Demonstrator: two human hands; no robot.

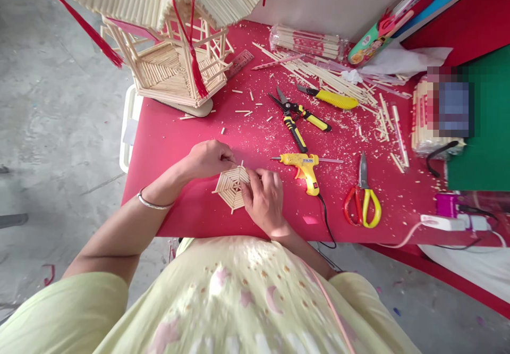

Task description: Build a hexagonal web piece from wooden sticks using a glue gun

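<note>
A small hexagonal web-like panel of wooden sticks [228, 188] is at the front of the red table. My right hand [265, 197] grips its right side, with thumb and fingers over the edge. Just beyond the panel's upper left edge is my left hand [211, 158], its fingers curled closed; whatever they pinch is hidden. To the right of my right hand lies a yellow glue gun [305, 169] with a clear glue stick in its back. Black-and-yellow cutting pliers [297, 117] rest open behind it.
A stick-built pavilion model [175, 72] with red tassels stands at the back left. A yellow utility knife [334, 99], loose sticks [314, 72] and bagged sticks [306, 43] lie behind. Scissors [362, 200] and a power strip [444, 222] are on the right. Wood scraps litter the table [191, 216].
</note>
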